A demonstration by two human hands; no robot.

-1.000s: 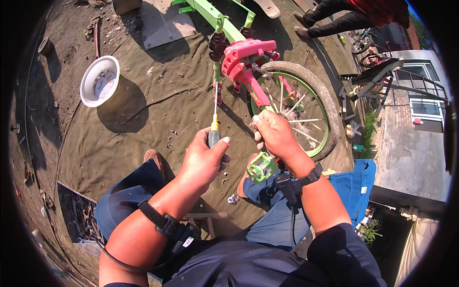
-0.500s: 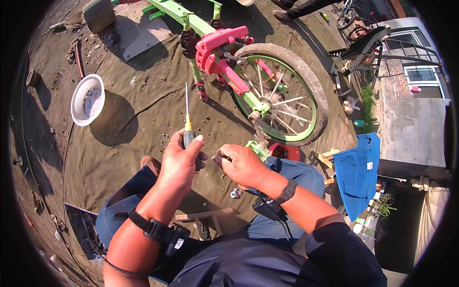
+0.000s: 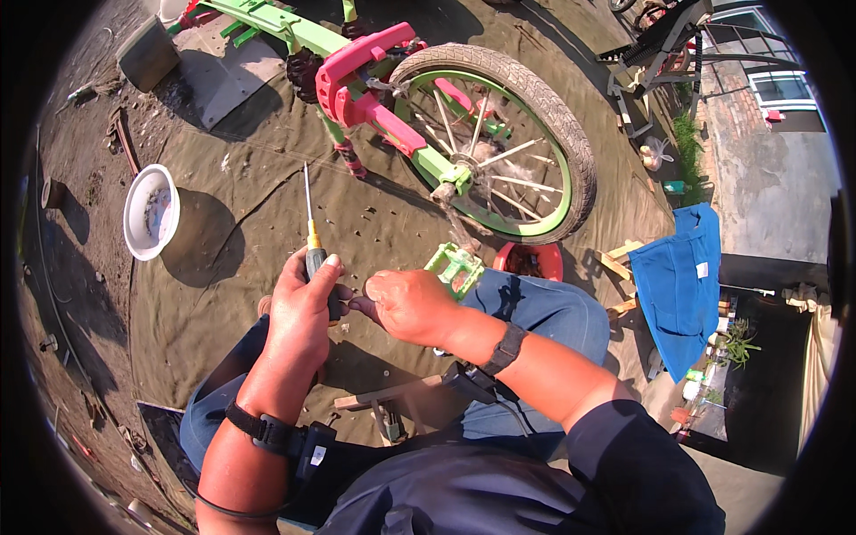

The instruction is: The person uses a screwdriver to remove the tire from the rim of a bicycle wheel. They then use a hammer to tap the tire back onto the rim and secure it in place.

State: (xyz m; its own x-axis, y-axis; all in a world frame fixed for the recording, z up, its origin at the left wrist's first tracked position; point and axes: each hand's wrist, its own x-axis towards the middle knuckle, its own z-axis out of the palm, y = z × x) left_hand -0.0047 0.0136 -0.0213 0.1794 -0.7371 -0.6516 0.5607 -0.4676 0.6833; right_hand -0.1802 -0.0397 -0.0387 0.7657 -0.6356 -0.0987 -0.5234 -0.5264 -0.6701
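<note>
Ground cloth (image 3: 383, 232), one: coarse weave, brownish, creased, strewn with small dark bits. Bare earth (image 3: 89, 303) along the left; grey wall (image 3: 776, 214) with exposed brick at the right.

Screwdriver (image 3: 314, 242), one: slim straight metal shaft, yellow collar, dark grip; held above the ground cloth, tip pointing away from the body. Left hand (image 3: 301, 308): wrapped round the grip, thumb laid along it. Right hand (image 3: 406, 303): fingers curled inward, tips just beside the lower end of the grip; exact closure, and any small item between the tips, impossible to tell.

Frame (image 3: 294, 31), one: painted green, squared beam, with chunky pink fitting (image 3: 343, 98). Wheel (image 3: 465, 174), one: green rim, pale spokes, tyre (image 3: 581, 169) of dusty patterned rubber. Pedal (image 3: 455, 270), one: green, openwork, near the right hand.

Basins, two. White basin (image 3: 134, 209): round, smooth, with small dark bits inside. Pinkish-red basin (image 3: 555, 263): below the wheel, partly hidden by the knee, dark contents not identifiable.

Blue cloth (image 3: 678, 285), one: draped, beside pale wooden pieces. Wristbands, two: black, one per arm.
</note>
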